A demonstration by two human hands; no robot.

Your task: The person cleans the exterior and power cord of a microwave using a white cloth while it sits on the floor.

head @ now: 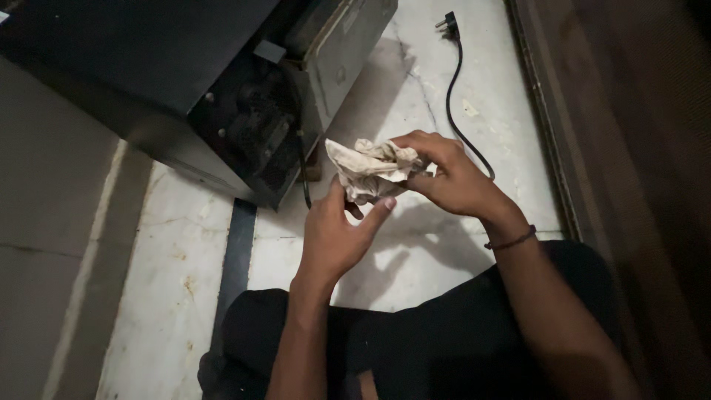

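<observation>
Crumpled cloth (372,172) is held in both hands' grip, left hand (337,233) & right hand (448,174); could be snagged on appliance (244,111) w/ exposed parts nearby.

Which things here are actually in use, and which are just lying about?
In use:
- crumpled cloth, held between both hands
- left hand
- right hand

Lying about:
- dark appliance with its back open, on the marble floor
- black power cord, its plug loose on the floor

Both forearms reach forward from the lap, the left hand (335,231) raised with thumb and fingers in a loose pinching grip, the right hand (448,174) curled, fingers closed, just beside it.
</observation>
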